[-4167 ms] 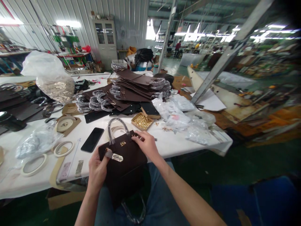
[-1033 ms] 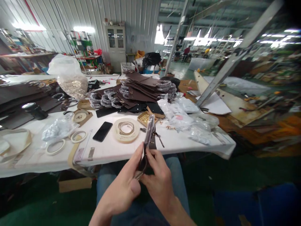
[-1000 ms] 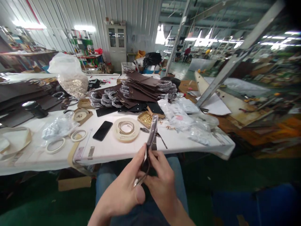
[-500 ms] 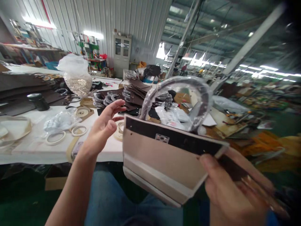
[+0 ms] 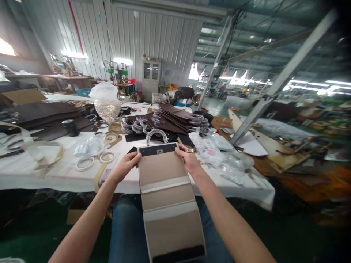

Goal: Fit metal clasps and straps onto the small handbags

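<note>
An unfolded handbag panel (image 5: 167, 193) shows its tan lining and hangs from the table edge down over my lap. Its dark top band carries a small metal clasp plate, and a plastic-wrapped handle (image 5: 157, 133) arches above it. My left hand (image 5: 126, 165) grips the panel's top left corner. My right hand (image 5: 188, 159) grips the top right corner. Both hands have fingers curled over the band.
The white table (image 5: 55, 171) holds tape rolls (image 5: 83, 163), a stack of brown bag panels (image 5: 175, 118), wrapped handles (image 5: 134, 126), plastic bags (image 5: 214, 149), a bag of metal parts (image 5: 107, 106) and a black cylinder (image 5: 70, 128). A slanted metal post (image 5: 274, 87) rises at the right.
The bag piece, held close up and folded a second ago, is now spread open lining-up with its top on the table edge. My left hand went from open in the air to gripping its corner.
</note>
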`<state>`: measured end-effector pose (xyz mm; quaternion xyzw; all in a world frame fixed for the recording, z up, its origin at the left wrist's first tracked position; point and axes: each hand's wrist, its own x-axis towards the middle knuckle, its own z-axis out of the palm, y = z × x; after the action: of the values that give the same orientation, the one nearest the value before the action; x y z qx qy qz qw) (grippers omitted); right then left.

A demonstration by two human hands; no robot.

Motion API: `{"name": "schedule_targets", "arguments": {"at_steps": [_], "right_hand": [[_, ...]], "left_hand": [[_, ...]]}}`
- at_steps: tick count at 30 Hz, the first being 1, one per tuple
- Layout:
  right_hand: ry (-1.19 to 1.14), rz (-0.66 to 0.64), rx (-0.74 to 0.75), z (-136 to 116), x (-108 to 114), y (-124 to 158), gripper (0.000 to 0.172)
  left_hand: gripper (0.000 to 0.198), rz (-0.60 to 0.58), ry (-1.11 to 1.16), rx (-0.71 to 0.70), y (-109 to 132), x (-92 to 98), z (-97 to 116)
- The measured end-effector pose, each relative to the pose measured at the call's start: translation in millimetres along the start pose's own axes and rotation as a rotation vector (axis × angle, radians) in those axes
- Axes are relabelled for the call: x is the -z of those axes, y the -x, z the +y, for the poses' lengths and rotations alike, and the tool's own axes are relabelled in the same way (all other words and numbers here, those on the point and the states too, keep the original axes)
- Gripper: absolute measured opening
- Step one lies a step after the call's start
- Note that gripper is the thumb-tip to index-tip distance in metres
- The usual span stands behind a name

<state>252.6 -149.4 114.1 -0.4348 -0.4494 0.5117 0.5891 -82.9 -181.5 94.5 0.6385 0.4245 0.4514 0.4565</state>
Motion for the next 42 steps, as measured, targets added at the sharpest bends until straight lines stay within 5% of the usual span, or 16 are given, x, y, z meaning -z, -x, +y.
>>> {"name": "schedule_targets", "arguments": {"at_steps": [6,10,16,22,26,28,31,34,37,42], "right_hand": [[-0.019,-0.101,0.152,-19.4,-31.7,-67.2,0.058],[0.004,-0.112,0.204,-15.5,-20.2,-55.9,0.056],[0.146,0.037,0.170,66.3,16.0,-13.7,0.051],[0.636,-0.031,0.117,101.2,18.3,-51.2,0.036],[0.801,0.007,0.055,116.3,23.1,-66.6,0.018],[0.817,0.046,0.039,126.3,26.7,-66.6,0.026],[0.796,0.083,0.024,137.3,28.1,-65.8,0.043],[0.783,0.074,0.026,140.2,25.1,-69.0,0.043],[0.767,0.070,0.010,139.1,23.0,-73.4,0.042],[0.712,0.065,-0.060,139.5,28.6,-75.0,0.043]], "left_hand": [[0.049,0.055,-0.018,-0.044,-67.3,32.0,8.5],[0.047,-0.018,-0.071,-0.080,-77.0,36.9,7.0],[0.046,-0.144,-0.094,0.075,-43.6,10.5,-48.6],[0.050,0.027,-0.351,0.151,-61.8,7.7,-78.6],[0.035,0.060,-0.640,0.166,-79.6,4.2,-102.9],[0.031,0.129,-0.667,0.188,-81.8,0.9,-122.5],[0.065,0.290,-0.665,0.203,-76.4,-5.6,-145.5],[0.070,0.377,-0.697,0.115,-64.1,-20.6,-140.7],[0.060,0.437,-0.843,-0.033,-52.0,-47.1,-112.3],[0.051,0.348,-0.798,-0.071,-53.9,-73.3,-97.3]]}}
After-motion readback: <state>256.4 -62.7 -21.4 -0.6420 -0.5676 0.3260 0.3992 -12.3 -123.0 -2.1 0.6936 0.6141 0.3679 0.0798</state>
